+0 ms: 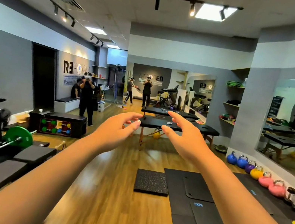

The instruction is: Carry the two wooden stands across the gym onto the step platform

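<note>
Nearest the camera, two bare forearms are stretched forward from the lower corners of the frame and meet toward the centre. The left hand (118, 126) is held palm inward with fingers loosely spread and curled, and nothing is held in it; the right hand (183, 136) mirrors it, fingers spread, thumb low, also empty. The palms are turned toward each other with a gap between them. Below them lies the wooden floor (108, 194), with a dark speckled square mat (151, 181) at lower centre. At the left edge of centre, beside the green weight plate (19, 137), a small pale wooden frame (61, 145) is seen near the floor; it may be one of the stands, though this cannot be confirmed. If so, it lies down and left of both hands, nearer the left one. No step platform can be picked out with certainty. Farther off, black massage tables (179, 126) stand at centre.
</note>
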Demonstrator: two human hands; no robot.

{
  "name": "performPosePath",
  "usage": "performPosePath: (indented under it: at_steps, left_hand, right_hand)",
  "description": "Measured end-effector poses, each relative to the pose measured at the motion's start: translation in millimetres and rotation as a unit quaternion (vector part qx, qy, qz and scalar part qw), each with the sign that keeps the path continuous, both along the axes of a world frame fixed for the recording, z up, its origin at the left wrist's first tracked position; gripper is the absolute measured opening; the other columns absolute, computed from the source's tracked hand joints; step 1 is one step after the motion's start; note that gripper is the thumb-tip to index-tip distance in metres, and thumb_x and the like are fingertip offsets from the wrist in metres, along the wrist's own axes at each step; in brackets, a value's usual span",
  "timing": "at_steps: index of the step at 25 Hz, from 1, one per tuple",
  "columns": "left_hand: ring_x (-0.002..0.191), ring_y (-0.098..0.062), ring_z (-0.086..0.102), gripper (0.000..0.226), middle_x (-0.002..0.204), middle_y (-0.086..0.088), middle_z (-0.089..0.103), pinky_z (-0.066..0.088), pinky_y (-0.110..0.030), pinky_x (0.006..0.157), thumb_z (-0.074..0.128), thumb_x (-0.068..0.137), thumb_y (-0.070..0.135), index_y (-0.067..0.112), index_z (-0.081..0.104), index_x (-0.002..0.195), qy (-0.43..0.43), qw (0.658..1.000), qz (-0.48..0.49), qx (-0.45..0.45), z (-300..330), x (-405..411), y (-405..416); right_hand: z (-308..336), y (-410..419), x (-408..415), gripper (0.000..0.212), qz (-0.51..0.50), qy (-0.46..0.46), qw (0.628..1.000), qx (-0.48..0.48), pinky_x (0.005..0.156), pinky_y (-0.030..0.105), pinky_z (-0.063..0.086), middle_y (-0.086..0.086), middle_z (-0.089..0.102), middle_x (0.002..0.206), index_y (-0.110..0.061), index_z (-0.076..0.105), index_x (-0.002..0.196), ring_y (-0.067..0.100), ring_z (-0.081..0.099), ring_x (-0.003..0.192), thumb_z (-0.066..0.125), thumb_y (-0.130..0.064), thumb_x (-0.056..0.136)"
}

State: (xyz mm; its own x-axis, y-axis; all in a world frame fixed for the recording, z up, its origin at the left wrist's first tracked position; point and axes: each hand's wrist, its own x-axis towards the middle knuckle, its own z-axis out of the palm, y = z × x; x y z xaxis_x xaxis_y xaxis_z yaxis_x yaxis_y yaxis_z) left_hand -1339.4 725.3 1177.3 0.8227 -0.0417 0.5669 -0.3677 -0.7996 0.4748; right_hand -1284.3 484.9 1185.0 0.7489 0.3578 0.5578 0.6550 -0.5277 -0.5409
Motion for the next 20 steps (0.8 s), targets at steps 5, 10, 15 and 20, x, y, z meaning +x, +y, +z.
performPosePath:
  at_steps: [5,10,15,20]
  left_hand:
    - [0.125,-0.007,0.055,0.041,0.138,0.011,0.061,0.043,-0.032,0.102,0.044,0.107,0.042,0.031,0.054,0.146,-0.011,0.999,0.042,0.005,23.3,116.4,5.7]
    - [0.126,-0.005,0.055,0.043,0.141,0.013,0.060,0.043,-0.030,0.101,0.045,0.107,0.044,0.032,0.053,0.146,-0.028,0.998,0.047,0.009,23.3,221.4,12.3]
    - [0.130,-0.006,0.052,0.045,0.147,0.012,0.056,0.042,-0.033,0.107,0.044,0.106,0.046,0.032,0.051,0.148,-0.020,0.998,0.066,0.015,5.7,323.5,52.8]
    - [0.127,0.000,0.053,0.043,0.142,0.017,0.058,0.038,-0.021,0.100,0.046,0.106,0.045,0.034,0.052,0.147,-0.028,0.997,0.074,-0.012,2.4,448.0,129.2]
  right_hand:
    - [14.7,4.6,137.5,0.061,0.024,0.004,0.999,-0.027,0.113,0.040,0.036,-0.005,0.047,0.159,-0.040,0.037,0.157,0.019,0.041,0.148,0.055,-0.053,0.101]
    - [10.7,22.0,251.9,0.061,0.046,0.005,0.999,-0.014,0.113,0.037,0.035,-0.007,0.047,0.159,-0.039,0.038,0.157,0.016,0.040,0.147,0.056,-0.052,0.100]
    - [-3.5,63.3,362.7,0.063,0.065,0.011,0.998,-0.015,0.115,0.038,0.035,-0.009,0.045,0.160,-0.040,0.036,0.158,0.014,0.039,0.149,0.055,-0.054,0.100]
    - [-12.1,132.2,485.0,0.062,0.089,0.009,0.996,-0.025,0.115,0.036,0.035,-0.010,0.045,0.159,-0.040,0.036,0.158,0.012,0.039,0.148,0.056,-0.052,0.100]
